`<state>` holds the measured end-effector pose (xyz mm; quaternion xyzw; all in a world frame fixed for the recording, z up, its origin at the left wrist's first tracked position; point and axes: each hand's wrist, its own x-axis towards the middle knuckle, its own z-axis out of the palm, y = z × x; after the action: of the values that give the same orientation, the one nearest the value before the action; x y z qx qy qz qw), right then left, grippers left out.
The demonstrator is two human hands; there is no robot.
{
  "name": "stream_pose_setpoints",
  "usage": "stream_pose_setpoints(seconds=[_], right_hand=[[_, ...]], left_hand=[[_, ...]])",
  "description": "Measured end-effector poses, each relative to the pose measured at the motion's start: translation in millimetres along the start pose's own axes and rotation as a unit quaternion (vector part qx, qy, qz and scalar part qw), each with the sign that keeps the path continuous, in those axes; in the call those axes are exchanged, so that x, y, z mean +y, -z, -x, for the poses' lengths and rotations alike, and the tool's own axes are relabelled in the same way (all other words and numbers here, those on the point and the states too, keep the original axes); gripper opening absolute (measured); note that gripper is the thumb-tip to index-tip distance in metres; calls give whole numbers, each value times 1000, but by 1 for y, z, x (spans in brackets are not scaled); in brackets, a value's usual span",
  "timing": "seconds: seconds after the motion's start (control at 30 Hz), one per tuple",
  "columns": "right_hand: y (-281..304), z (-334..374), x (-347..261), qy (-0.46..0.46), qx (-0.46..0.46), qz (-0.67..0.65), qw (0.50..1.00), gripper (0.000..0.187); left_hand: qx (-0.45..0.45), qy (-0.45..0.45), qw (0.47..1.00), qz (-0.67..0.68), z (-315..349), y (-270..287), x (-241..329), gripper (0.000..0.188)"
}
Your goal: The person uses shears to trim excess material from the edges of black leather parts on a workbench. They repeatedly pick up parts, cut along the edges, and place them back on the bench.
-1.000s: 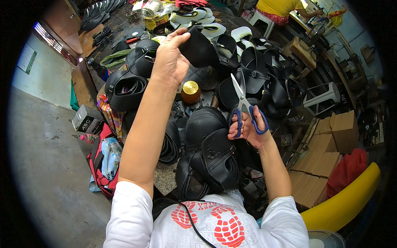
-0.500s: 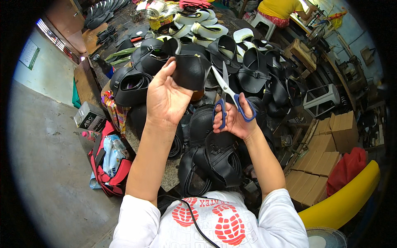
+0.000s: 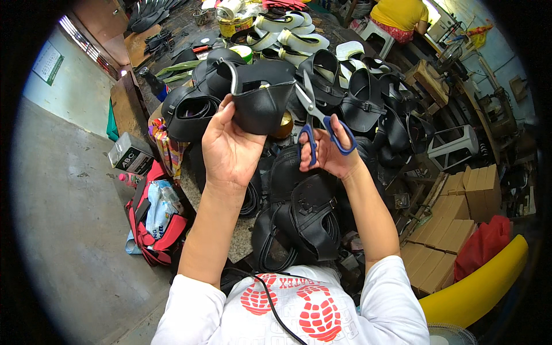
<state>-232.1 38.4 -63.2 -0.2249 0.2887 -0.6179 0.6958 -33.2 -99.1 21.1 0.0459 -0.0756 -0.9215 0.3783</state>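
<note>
My left hand (image 3: 233, 155) holds up a black leather shoe upper (image 3: 259, 112), gripping it from below with the thumb on its near left side. The upper is curved, and its pale inner edge shows at the left. Blue-handled scissors (image 3: 312, 108) are in my right hand (image 3: 333, 154), with thumb and fingers through the loops. Their blades are parted and point up and away, with one tip close to the upper's right edge. Whether the blade touches the leather I cannot tell. Below my hands lie several finished-looking black uppers (image 3: 313, 213) with straps and buckles.
More black uppers (image 3: 362, 103) and white ones (image 3: 305, 40) crowd the table beyond. An amber round container (image 3: 284, 125) stands behind my left hand. Cardboard boxes (image 3: 440, 230) are stacked at the right, near a yellow curved seat (image 3: 483, 287). A person in yellow (image 3: 399, 14) sits at the far right.
The upper has tilted in my left hand, so more of its opening and pale edge shows. The scissors have risen slightly beside it. The whole view has shifted a little.
</note>
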Motion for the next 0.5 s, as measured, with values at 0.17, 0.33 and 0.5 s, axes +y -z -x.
stream_pose_setpoints(seconds=[0.17, 0.33, 0.5], right_hand=[[-2, -5, -3, 49, 61, 52, 996, 77], [-9, 2, -2, 59, 170, 232, 956, 66], [-17, 0, 10, 60, 177, 172, 967, 60]], left_hand=[[11, -93, 994, -61, 13, 14, -6, 20], [-39, -113, 988, -96, 22, 25, -14, 22], [-8, -102, 989, -108, 27, 26, -27, 24]])
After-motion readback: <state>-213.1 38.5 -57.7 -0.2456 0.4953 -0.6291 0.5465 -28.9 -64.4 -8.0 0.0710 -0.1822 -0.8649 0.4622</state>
